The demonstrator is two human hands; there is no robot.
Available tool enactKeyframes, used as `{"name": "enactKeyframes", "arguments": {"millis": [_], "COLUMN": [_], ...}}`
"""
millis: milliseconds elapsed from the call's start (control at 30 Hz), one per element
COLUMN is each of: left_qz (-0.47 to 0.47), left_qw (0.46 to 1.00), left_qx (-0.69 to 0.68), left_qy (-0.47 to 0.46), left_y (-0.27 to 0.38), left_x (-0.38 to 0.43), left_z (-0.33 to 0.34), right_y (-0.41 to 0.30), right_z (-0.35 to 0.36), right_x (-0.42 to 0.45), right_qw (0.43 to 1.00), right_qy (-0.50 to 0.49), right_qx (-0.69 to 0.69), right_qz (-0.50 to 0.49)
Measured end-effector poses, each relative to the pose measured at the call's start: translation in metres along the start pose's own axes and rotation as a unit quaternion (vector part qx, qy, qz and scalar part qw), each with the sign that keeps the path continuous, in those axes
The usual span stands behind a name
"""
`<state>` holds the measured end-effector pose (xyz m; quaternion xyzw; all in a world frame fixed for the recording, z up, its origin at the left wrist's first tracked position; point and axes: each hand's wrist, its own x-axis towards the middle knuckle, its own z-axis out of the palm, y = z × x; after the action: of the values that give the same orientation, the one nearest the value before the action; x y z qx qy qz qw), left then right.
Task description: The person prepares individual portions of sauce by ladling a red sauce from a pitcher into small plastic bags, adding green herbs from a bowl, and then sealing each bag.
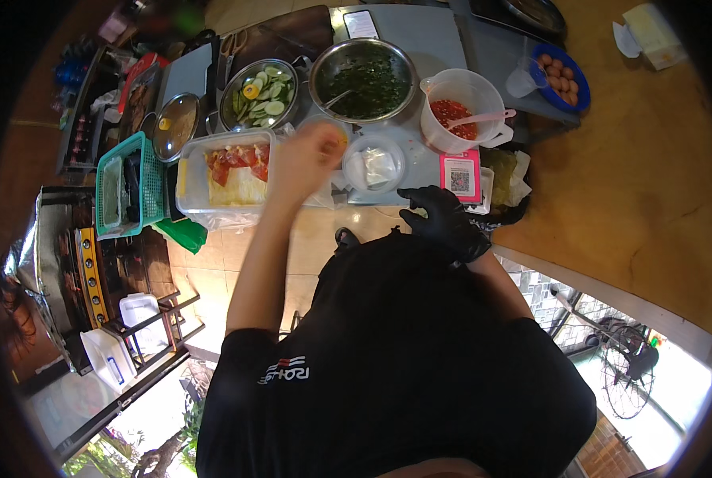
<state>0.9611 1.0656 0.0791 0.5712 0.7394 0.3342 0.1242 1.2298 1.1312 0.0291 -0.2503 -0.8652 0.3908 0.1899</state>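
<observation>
My left hand (311, 158), bare and blurred by motion, is over the near edge of the table, between a plastic box of wrapped red food portions (227, 206) and a round clear tub (373, 164) holding small clear packets. Its fingers look curled; whether they hold anything cannot be told. Partly behind it is a round container, hard to make out. My right hand (439, 218), in a black glove, has its fingers apart and nothing in them, right of the tub and near a pink card stand with a printed code (460, 176).
Behind stand a bowl of sliced green vegetables (272, 108), a steel bowl of dark green leafy liquid (365, 80) and a pitcher of red sauce (463, 119). Farther right is a blue basket of eggs (562, 80); a teal basket (144, 179) is at left.
</observation>
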Motion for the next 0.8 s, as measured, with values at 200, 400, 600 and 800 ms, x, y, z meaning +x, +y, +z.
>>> {"name": "enactKeyframes", "arguments": {"millis": [200, 400, 600, 800], "left_qz": [0.038, 0.005, 0.126, -0.085], "left_qw": [0.927, 0.95, 0.987, 0.939], "left_qx": [0.26, 0.174, -0.094, -0.33], "left_qy": [-0.269, -0.258, -0.025, 0.054], "left_y": [-0.028, -0.053, 0.02, 0.041], "left_x": [0.014, 0.018, -0.003, -0.029], "left_z": [0.125, 0.13, 0.049, 0.042], "right_y": [-0.008, -0.004, -0.015, -0.041], "right_z": [-0.002, 0.002, -0.008, 0.026], "right_x": [-0.001, -0.016, -0.003, 0.038], "right_qw": [0.999, 0.998, 0.982, 0.915], "right_qy": [-0.01, -0.016, 0.016, 0.087], "right_qx": [-0.003, 0.069, 0.149, 0.363], "right_qz": [-0.037, 0.002, 0.111, 0.156]}}
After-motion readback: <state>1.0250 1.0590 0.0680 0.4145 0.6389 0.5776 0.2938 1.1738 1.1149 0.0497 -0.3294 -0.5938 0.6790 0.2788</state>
